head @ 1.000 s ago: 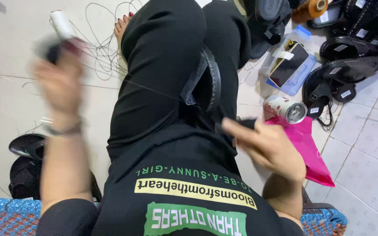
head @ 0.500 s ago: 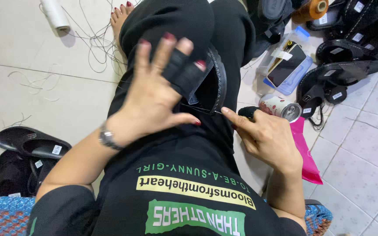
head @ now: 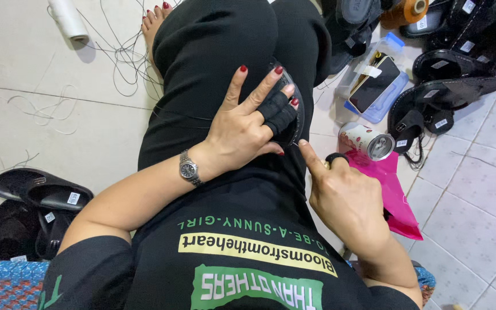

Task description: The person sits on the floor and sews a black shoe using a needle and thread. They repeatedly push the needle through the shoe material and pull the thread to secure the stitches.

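Note:
A black sandal (head: 298,112) lies on my lap, against my black trousers. My left hand (head: 241,131) lies over it with fingers spread and the thumb tucked under its edge, holding it. Two of its fingers wear black fabric wraps, and a metal watch (head: 189,168) sits on the wrist. My right hand (head: 345,198) is just right of the sandal, fingers curled. Its thumb and forefinger pinch what looks like a thin needle (head: 294,143) at the sandal's near edge. A dark thread (head: 173,115) runs across my thigh.
A white spool (head: 69,20) and loose threads (head: 116,57) lie on the floor far left. More black sandals are near left (head: 41,192) and far right (head: 449,95). A clear box holding a phone (head: 374,86), a can (head: 368,142) and a pink bag (head: 394,198) lie at right.
My left hand was raised out to the left a second ago; it swung back over my lap and now rests on the sandal. My right hand stayed by the sandal's edge.

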